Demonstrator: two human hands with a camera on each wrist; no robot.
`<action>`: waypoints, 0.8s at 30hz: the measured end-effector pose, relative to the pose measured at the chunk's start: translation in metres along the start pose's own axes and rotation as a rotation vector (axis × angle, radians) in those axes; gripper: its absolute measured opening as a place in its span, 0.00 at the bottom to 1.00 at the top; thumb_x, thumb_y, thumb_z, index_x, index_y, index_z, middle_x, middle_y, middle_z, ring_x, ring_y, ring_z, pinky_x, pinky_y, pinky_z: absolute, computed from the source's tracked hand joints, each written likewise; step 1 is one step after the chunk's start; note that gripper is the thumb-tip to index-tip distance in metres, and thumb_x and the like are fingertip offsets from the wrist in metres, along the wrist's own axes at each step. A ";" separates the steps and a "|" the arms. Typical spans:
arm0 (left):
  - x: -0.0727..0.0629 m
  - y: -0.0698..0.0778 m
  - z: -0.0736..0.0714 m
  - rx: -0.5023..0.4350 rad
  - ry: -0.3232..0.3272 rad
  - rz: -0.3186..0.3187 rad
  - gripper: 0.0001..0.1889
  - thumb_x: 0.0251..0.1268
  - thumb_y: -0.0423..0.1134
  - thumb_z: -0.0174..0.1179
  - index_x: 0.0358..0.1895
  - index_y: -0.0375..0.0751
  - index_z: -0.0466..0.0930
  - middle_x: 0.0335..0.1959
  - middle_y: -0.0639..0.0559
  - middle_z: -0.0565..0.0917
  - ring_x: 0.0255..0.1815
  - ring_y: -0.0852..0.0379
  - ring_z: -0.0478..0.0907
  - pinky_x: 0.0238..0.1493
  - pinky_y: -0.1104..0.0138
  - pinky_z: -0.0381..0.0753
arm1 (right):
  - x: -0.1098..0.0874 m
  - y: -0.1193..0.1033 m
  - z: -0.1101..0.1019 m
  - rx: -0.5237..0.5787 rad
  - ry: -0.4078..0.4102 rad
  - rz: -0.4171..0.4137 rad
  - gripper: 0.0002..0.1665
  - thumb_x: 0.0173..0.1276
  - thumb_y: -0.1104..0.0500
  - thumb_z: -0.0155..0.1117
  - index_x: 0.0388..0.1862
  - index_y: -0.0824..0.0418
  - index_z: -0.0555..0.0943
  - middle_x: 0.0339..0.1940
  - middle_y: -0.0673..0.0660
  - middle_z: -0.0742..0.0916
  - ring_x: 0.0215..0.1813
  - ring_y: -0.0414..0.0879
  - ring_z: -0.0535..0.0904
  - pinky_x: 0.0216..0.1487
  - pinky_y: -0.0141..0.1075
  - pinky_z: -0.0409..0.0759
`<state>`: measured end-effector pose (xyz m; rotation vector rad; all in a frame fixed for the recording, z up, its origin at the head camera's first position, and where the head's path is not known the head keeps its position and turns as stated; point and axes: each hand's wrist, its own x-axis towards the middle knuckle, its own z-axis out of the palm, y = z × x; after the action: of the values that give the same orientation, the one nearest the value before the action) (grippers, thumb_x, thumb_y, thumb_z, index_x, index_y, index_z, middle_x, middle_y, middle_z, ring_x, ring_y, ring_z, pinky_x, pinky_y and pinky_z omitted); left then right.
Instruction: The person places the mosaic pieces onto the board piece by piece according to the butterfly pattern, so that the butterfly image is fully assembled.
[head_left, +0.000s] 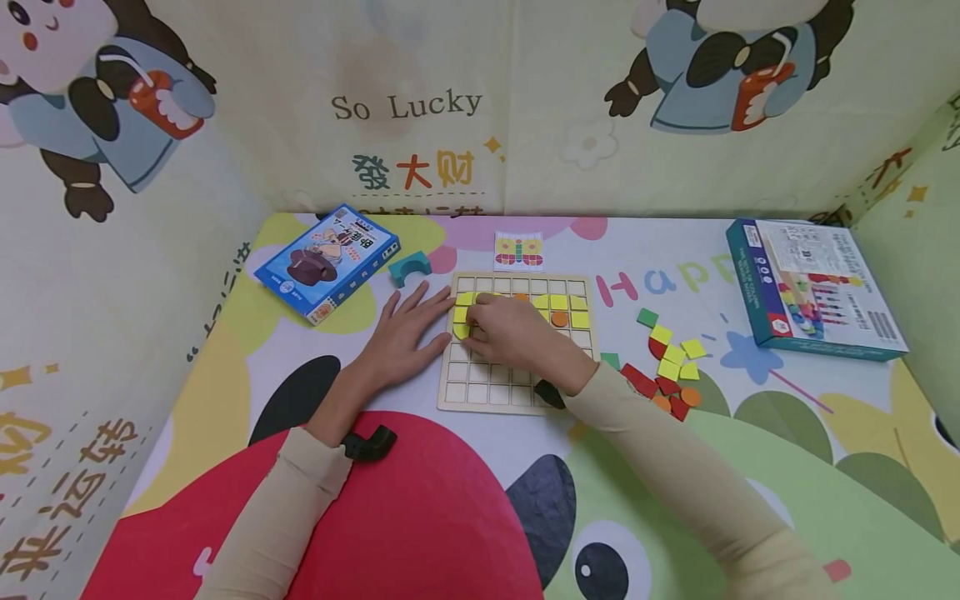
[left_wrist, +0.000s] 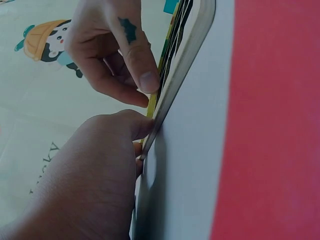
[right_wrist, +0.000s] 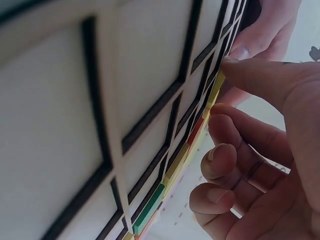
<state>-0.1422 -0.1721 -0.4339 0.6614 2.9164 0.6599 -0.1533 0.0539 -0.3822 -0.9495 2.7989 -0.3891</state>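
A wooden grid board [head_left: 477,394] lies on the patterned table cover, with yellow tiles [head_left: 579,320] and an orange disc [head_left: 559,319] in its upper squares. My left hand [head_left: 405,333] rests flat at the board's left side, fingers spread; its thumb touches the edge in the left wrist view. Over the board's upper left, my right hand [head_left: 517,333] pinches a yellow tile [right_wrist: 217,90] between thumb and forefinger. Its other fingers are curled and hide part of the grid. Beyond the board lies a small card [head_left: 519,252] with a butterfly pattern.
Loose yellow, red, orange and green tiles [head_left: 672,360] lie right of the board, some beside the right forearm. A blue box [head_left: 330,260] and a teal arch-shaped piece [head_left: 410,267] are at the back left. Another box [head_left: 825,287] lies at the right.
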 end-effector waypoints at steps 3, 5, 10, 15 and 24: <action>0.000 0.000 0.000 -0.001 0.002 0.003 0.35 0.78 0.60 0.52 0.84 0.58 0.61 0.88 0.59 0.58 0.92 0.48 0.42 0.89 0.39 0.33 | 0.000 0.000 -0.001 -0.001 0.001 -0.006 0.20 0.72 0.47 0.73 0.55 0.58 0.89 0.45 0.54 0.88 0.40 0.43 0.84 0.43 0.36 0.88; 0.000 0.000 0.000 -0.001 0.004 0.004 0.35 0.78 0.60 0.52 0.84 0.57 0.62 0.88 0.59 0.58 0.92 0.48 0.42 0.89 0.38 0.33 | 0.000 0.001 -0.001 0.002 0.003 -0.013 0.20 0.72 0.47 0.73 0.55 0.58 0.89 0.45 0.54 0.88 0.40 0.44 0.83 0.43 0.36 0.87; 0.000 0.000 0.000 0.002 0.002 0.000 0.35 0.78 0.59 0.52 0.84 0.58 0.61 0.88 0.59 0.58 0.92 0.48 0.42 0.89 0.38 0.33 | -0.001 0.004 0.000 0.030 0.006 -0.027 0.18 0.73 0.48 0.73 0.53 0.58 0.89 0.42 0.53 0.87 0.38 0.43 0.80 0.39 0.34 0.83; -0.001 0.000 0.000 0.001 0.003 -0.003 0.35 0.78 0.59 0.52 0.84 0.57 0.62 0.88 0.59 0.58 0.92 0.48 0.42 0.89 0.38 0.33 | -0.003 0.010 0.001 0.061 0.003 -0.015 0.15 0.74 0.50 0.71 0.52 0.57 0.89 0.41 0.52 0.86 0.38 0.43 0.79 0.39 0.34 0.81; -0.001 0.001 0.000 -0.001 0.001 -0.005 0.35 0.78 0.59 0.51 0.85 0.57 0.60 0.88 0.59 0.58 0.92 0.48 0.41 0.89 0.39 0.33 | -0.035 0.048 -0.013 0.156 0.046 0.066 0.13 0.72 0.50 0.73 0.49 0.56 0.89 0.36 0.51 0.87 0.39 0.46 0.80 0.42 0.38 0.81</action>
<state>-0.1409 -0.1713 -0.4335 0.6543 2.9170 0.6616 -0.1565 0.1147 -0.3811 -0.8224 2.7828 -0.6165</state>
